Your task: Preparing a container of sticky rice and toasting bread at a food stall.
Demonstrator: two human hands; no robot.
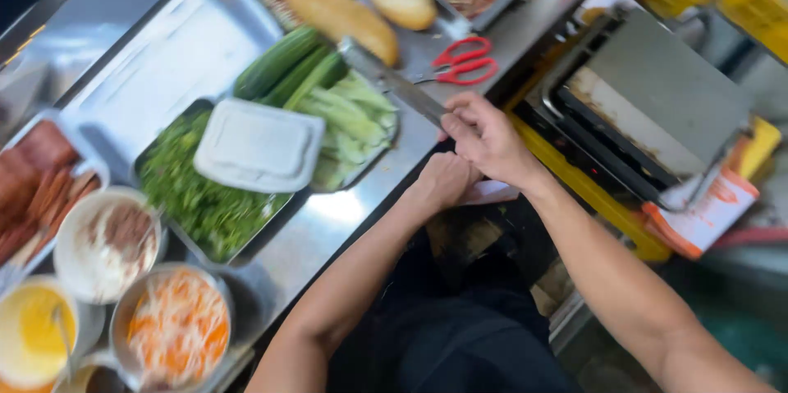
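My right hand grips the knife by its handle, blade angled over the counter toward the loaves — ready to cut. My left hand is fisted at the counter's edge, touching the right; what it holds, I cannot tell.

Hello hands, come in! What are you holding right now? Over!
Right hand shut on knife. Left hand fisted at counter edge, contents hidden. Red scissors, bread rolls beside blade.
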